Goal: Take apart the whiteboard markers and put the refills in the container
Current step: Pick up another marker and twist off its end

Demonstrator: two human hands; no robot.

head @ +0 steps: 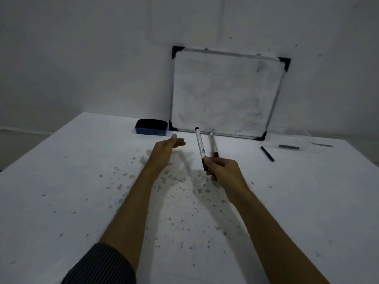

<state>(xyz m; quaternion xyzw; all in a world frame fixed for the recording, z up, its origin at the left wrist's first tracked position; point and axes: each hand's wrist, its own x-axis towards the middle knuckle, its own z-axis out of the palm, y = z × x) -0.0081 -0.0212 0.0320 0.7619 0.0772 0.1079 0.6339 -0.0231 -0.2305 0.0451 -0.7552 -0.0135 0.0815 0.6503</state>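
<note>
Centrally, right hand [220,168] grips lower end of white-barrelled black-capped whiteboard marker [199,145]; second white marker [212,143] just right, grasp unclear. Left hand [167,149] flat, released, left of both.

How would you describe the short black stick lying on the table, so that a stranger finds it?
Find the whiteboard leaning on the wall at the far edge of the table. Near its lower right corner, toward the viewer, a short black stick lies slanted on the table. Beyond it, one grey stick and a second grey stick are paler and lie almost level.
</note>
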